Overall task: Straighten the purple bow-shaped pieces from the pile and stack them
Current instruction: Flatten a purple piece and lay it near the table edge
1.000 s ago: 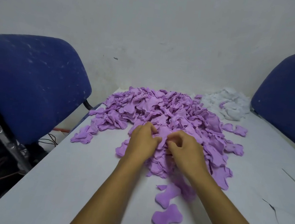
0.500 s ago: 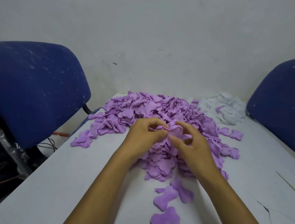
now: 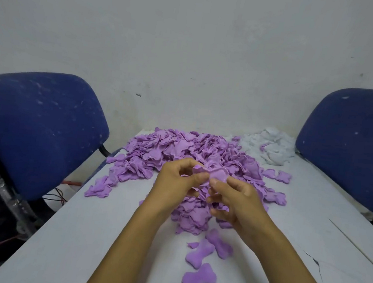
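Now the left hand (image 3: 177, 182) and right hand (image 3: 236, 198) both pinch one crumpled, seemingly folded piece (image 3: 214, 173) above the pile (image 3: 180, 150); next, flatten it.

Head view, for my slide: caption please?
Both hands pinch a purple bow piece above the pile.

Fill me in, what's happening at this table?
A person is sorting a big pile of purple bow-shaped pieces on a white table. Both hands are raised over the pile: the left hand and right hand pinch one crumpled piece between them, apparently flattening it. Three flattened pieces lie near the person, loosely spread, not yet a neat stack.
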`<state>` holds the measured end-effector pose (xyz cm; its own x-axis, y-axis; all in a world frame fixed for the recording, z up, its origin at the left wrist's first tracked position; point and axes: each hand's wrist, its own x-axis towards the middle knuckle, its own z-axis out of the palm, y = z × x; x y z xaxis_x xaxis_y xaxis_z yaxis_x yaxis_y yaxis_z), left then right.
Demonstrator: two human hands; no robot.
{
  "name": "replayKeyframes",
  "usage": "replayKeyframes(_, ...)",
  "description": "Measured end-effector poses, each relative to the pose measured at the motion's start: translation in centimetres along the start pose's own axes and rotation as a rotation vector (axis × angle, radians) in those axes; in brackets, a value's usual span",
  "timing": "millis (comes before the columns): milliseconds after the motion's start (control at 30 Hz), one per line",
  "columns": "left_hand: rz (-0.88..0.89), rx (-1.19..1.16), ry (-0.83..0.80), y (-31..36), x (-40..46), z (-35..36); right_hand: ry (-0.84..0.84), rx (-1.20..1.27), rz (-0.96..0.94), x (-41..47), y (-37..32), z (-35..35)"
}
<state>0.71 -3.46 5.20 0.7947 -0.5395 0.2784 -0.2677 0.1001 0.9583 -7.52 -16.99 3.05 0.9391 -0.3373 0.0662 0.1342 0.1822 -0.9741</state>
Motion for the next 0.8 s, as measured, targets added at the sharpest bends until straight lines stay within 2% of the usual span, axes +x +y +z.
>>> replayKeyframes(100, 0.054, 0.061, -0.012, 0.2, 0.1, -0.2, 0.032, -0.091, -0.050, -0.2, -0.2, 0.1)
replayKeyframes(200, 0.016, 0.007, -0.043, 0.4, 0.0, -0.1, 0.054, -0.093, -0.083, -0.2, -0.4, 0.0)
replayKeyframes(367, 0.023, -0.059, 0.073, 1.1, 0.2, 0.1, -0.050, 0.109, -0.019, -0.6, -1.0, 0.8)
replayKeyframes(467, 0.049, -0.085, 0.117, 2.0, 0.2, 0.5, -0.150, 0.341, 0.057, -1.0, -1.6, 1.5)
replayKeyframes(533, 0.056, -0.103, 0.130, 2.4, 0.1, 0.5, -0.240, 0.404, 0.107, -1.2, -2.0, 1.4)
replayKeyframes(700, 0.069, -0.121, 0.114, 2.9, -0.3, 1.1, -0.535, 0.448, 0.195, -1.8, -3.0, 0.3)
replayKeyframes(800, 0.107, -0.132, 0.096, 3.2, -0.3, 1.0, -0.608, 0.379, 0.080, -1.9, -3.2, -0.4)
